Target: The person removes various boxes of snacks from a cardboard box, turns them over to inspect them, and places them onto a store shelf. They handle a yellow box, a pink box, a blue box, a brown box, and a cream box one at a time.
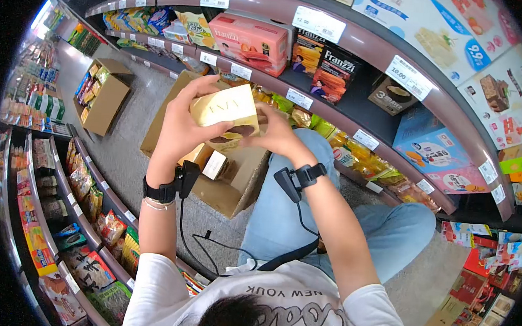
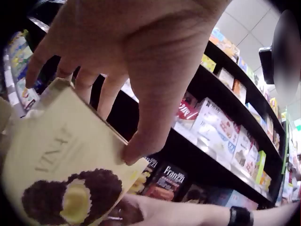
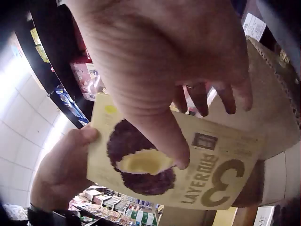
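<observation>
A pale yellow snack box (image 1: 225,107), printed with a dark chocolate-coated treat, is held up by both hands above an open cardboard carton (image 1: 226,198). My left hand (image 1: 183,119) grips it from the left, thumb along the near edge and fingers spread over the far side. From the right, my right hand (image 1: 278,131) holds the other end. In the right wrist view its thumb presses on the printed face (image 3: 141,162), near a big "3" and "LAYER" lettering. The other fingers are partly hidden behind the box. Inside the carton lie more small boxes (image 1: 215,165).
A shelf with a pink Franzzi box (image 1: 250,43), black Franzzi boxes (image 1: 336,72) and a dark "3" box (image 1: 392,94) stands ahead. Another filled carton (image 1: 106,103) sits on the floor to the left. Snack shelves (image 1: 84,212) run along the left; bent knees (image 1: 295,183) are beside the carton.
</observation>
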`<action>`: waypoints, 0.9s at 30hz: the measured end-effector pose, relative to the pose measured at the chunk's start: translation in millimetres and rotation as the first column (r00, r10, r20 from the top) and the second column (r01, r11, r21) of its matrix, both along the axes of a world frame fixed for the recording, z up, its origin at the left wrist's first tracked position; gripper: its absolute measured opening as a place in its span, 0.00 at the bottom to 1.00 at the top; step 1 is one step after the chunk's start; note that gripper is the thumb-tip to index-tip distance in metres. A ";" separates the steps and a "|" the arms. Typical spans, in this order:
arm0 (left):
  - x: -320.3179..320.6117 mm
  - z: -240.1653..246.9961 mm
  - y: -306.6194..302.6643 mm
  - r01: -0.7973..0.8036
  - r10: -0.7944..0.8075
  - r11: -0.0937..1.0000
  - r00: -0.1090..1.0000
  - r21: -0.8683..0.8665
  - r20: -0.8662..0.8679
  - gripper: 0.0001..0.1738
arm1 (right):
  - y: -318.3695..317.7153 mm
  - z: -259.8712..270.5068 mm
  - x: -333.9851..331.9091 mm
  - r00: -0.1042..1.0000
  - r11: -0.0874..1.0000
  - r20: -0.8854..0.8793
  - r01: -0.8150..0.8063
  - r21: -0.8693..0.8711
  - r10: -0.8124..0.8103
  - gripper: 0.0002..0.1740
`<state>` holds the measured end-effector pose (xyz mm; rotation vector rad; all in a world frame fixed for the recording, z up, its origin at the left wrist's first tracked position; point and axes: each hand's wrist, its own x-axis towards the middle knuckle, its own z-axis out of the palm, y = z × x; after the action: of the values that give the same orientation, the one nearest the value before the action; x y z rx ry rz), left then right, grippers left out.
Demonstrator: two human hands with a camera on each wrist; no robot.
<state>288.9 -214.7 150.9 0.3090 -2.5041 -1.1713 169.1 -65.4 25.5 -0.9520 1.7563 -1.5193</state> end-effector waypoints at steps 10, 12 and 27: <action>-33.9 -58.4 62.4 -0.080 0.174 0.891 0.970 0.448 -0.171 0.42 | 70.4 32.7 7.0 0.888 0.907 -0.192 0.420 -0.030 -0.417 0.36; -37.8 -60.8 83.9 -0.105 0.144 0.912 0.987 0.397 -0.070 0.46 | 75.5 38.2 9.4 0.832 0.859 -0.228 0.510 -0.046 -0.506 0.37; -50.7 -56.2 119.9 0.111 -0.057 0.731 0.993 0.673 -0.102 0.57 | 141.4 41.4 26.6 0.892 0.884 0.006 0.448 -0.135 -0.451 0.33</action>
<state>238.2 -94.7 94.7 0.3215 -1.9373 -2.0776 195.7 76.0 66.9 -0.6476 2.0121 -1.9400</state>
